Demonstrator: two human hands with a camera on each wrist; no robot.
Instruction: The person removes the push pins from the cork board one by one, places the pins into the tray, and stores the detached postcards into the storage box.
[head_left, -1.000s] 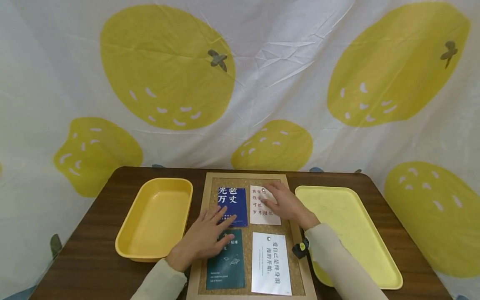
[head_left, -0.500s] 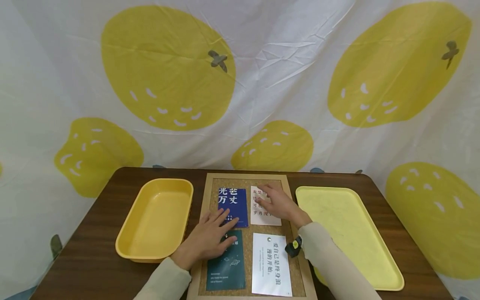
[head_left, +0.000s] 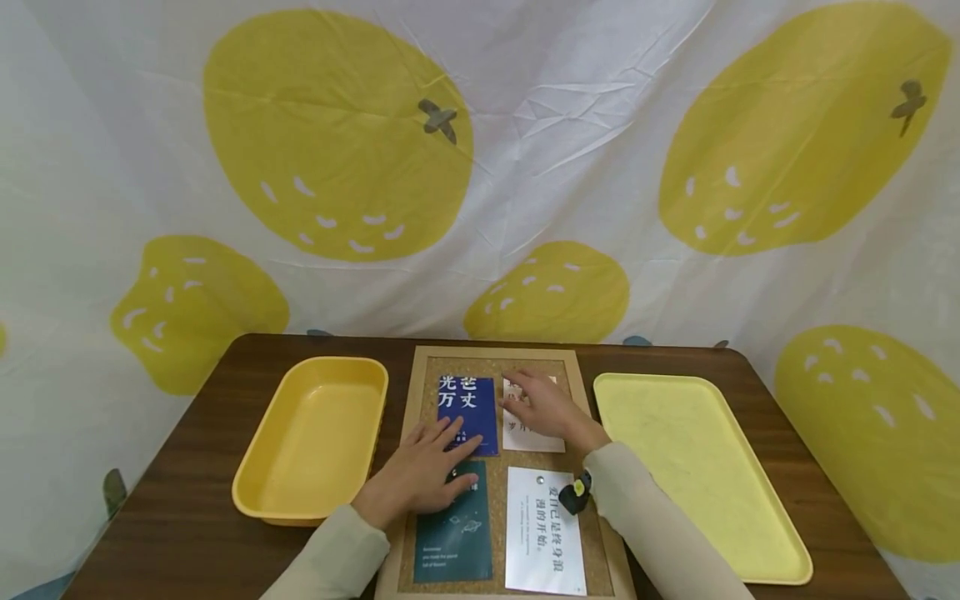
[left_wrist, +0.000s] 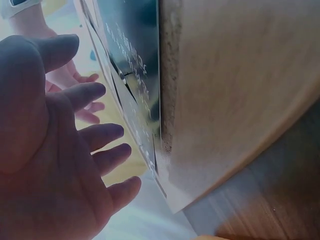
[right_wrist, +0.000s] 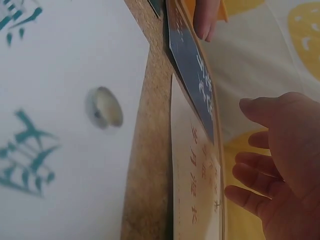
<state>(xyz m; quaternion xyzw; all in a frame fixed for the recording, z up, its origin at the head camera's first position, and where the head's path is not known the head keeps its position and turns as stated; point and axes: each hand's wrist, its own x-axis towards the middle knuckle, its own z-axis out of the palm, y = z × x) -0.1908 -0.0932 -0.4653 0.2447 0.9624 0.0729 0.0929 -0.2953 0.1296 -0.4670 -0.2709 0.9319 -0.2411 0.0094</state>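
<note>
Deep yellow basin [head_left: 311, 442]: on the dark wood-grain table [head_left: 180, 492], left of the corkboard.
Wood-framed corkboard [head_left: 417, 392]: flat on the table, bearing four cards in two rows.
Left hand [head_left: 420, 475]: fingers spread, holding nothing; the left wrist view shows a gap between fingertips and board.
Dark green card [head_left: 453, 537]: near left, with the thumb above its upper part.
Blue card [head_left: 476, 408]: far left, its lower part beneath the left fingers, its large white characters uncovered.
White card [head_left: 543, 542]: near right, well apart from the left fingers, a round pin [head_left: 540, 480] near its top.
Pinkish card [head_left: 534, 442]: far right, its upper part beneath the right fingers.
Right hand [head_left: 551, 408]: fingers loosely bent and slightly parted, pinching nothing; the right wrist view shows them apart from the card.
Black wrist device [head_left: 574, 497]: beside the right sleeve, above the white card's edge.
Pale yellow tray [head_left: 697, 475]: right of the corkboard, partly behind the sleeve.
</note>
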